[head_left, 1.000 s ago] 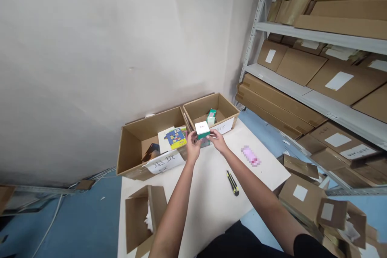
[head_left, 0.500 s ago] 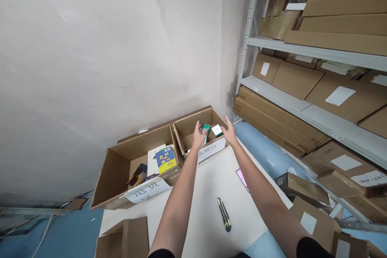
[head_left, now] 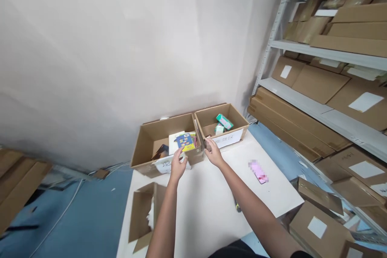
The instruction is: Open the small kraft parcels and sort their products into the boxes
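While both arms reach forward over the white bench (head_left: 199,205), the left hand (head_left: 179,164) is wide, thumb well away from the raised fingers, and holds nothing. It sits in front of the near wall of the larger cardboard box (head_left: 146,145), overlapping the paper sign (head_left: 165,166) there; whether it touches the paper I cannot tell. The right hand (head_left: 214,152) is palm inward, fingers loosely bent and thumb apart, with nothing seen in its grasp. It is at the near left corner of the smaller cardboard box (head_left: 208,119); contact with the wall is unclear.

Inside the smaller box, a white-and-green carton (head_left: 219,129) lies near the front wall, just beside a longer green carton (head_left: 224,121) that slants behind it. A handwritten label (head_left: 226,139) covers that box's front. The larger box, standing to the left, holds a blue-and-yellow pack (head_left: 185,141) partly over a white flat item (head_left: 172,144), with a dark item (head_left: 161,152) farther left.

Nearer the person, an open carton (head_left: 140,213) lies on the bench's left side, white material (head_left: 150,214) showing inside. A utility knife (head_left: 238,206) is partly hidden by the right forearm (head_left: 250,201), and a pink phone (head_left: 258,171), blurred, lies to its right.
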{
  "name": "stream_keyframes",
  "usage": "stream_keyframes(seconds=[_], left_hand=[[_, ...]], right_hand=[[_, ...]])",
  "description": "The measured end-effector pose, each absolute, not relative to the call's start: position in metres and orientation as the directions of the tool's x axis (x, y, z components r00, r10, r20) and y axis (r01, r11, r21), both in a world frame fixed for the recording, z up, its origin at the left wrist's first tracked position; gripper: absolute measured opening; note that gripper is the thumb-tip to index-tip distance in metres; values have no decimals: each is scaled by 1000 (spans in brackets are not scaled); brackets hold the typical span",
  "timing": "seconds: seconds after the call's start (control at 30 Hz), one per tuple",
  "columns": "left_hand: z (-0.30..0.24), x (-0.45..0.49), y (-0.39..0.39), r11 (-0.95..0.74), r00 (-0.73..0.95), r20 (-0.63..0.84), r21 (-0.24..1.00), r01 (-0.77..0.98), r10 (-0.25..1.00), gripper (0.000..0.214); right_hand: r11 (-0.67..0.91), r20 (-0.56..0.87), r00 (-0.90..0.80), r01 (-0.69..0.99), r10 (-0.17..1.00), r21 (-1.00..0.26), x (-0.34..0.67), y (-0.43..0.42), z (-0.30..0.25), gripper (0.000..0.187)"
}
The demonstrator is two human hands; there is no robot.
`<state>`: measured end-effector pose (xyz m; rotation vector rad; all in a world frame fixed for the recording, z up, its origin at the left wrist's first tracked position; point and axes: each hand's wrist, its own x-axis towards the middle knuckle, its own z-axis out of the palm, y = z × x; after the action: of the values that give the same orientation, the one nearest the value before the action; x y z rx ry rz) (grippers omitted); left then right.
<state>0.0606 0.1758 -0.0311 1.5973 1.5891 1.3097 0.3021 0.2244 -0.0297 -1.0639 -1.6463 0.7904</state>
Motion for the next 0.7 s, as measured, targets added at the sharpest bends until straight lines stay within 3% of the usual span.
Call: stream_keyframes(seconds=[0.2,0.4,0.57,0.63,0.7], left_hand=[[-79,-71,53,-42,-212,204,808,587,956,56],[-147,-137,-63,171,-179,-64,709,684,982,41],[-177,-144,-126,203,-101,-194,633,747,976,56],[-181,-139,-139,205,-91,-208,634,746,974,61],[-182,-130,-144,202,-125,-163,649,733,979,51]], right_hand=[[365,280,-307,271,910,-890,172,135,-63,64],[304,134,-550,230,825,-924,55,33,-118,59],[366,-69,-680,474,730,-801,29,-26,-158,49],[380,-131,-649,584,750,-717,38,-38,-168,41],[344,-168,-568,679,806,-649,51,-47,-174,30]])
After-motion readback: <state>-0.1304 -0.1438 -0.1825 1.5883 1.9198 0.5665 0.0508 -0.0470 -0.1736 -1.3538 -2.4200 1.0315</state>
